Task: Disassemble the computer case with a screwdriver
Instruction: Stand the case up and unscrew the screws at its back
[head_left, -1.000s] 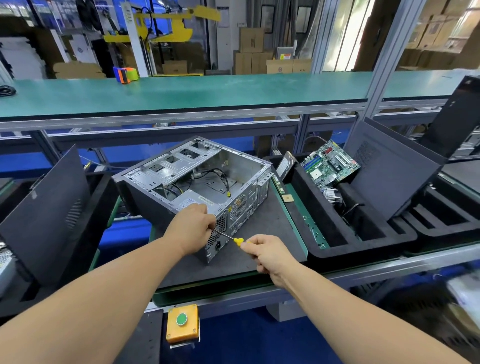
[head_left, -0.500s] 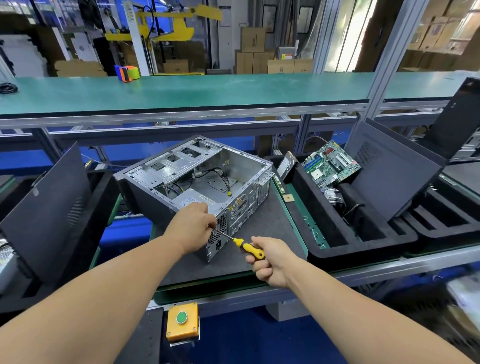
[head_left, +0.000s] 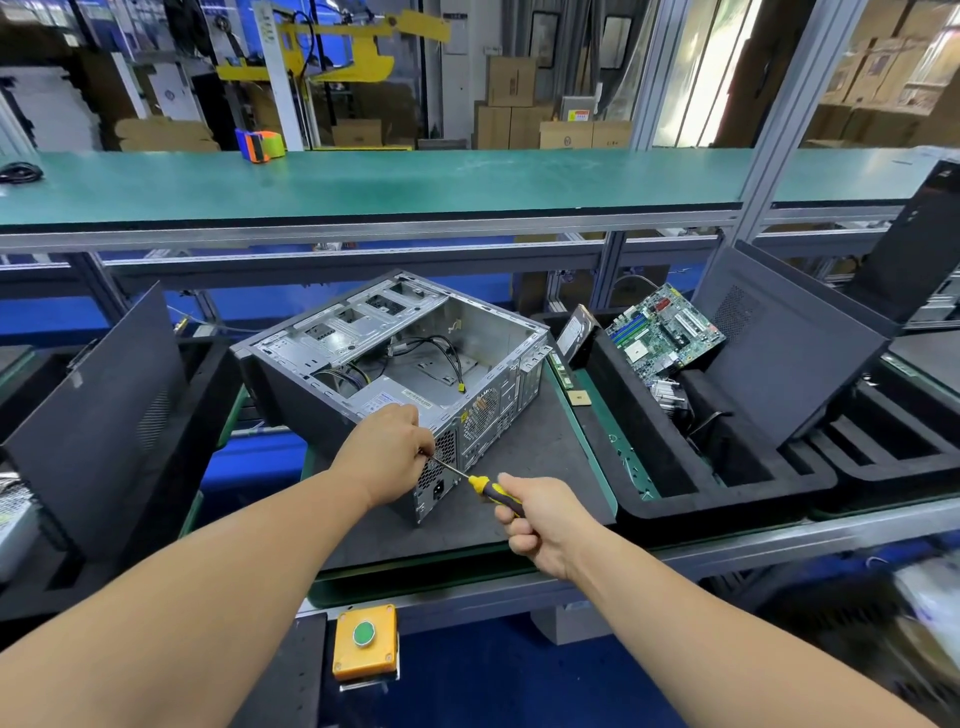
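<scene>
An open grey computer case (head_left: 400, 364) lies on its side on a dark mat (head_left: 524, 483), its rear panel with power supply grille facing me. My right hand (head_left: 540, 519) grips the yellow-and-black handle of a screwdriver (head_left: 488, 488). Its thin shaft points up-left at the near rear corner of the case. My left hand (head_left: 387, 452) rests curled on that corner, and its fingertips pinch the shaft close to the tip. The tip and any screw are hidden behind those fingers.
A black foam tray (head_left: 675, 499) to the right holds a green motherboard (head_left: 665, 332) and a dark side panel (head_left: 789, 353). Another dark panel (head_left: 98, 415) leans at the left. A yellow box with a green button (head_left: 363, 642) hangs below the table edge. A green shelf (head_left: 415, 182) runs behind.
My right hand slid back along the screwdriver and turned, so more of the yellow handle shows. The left hand stays at the case corner.
</scene>
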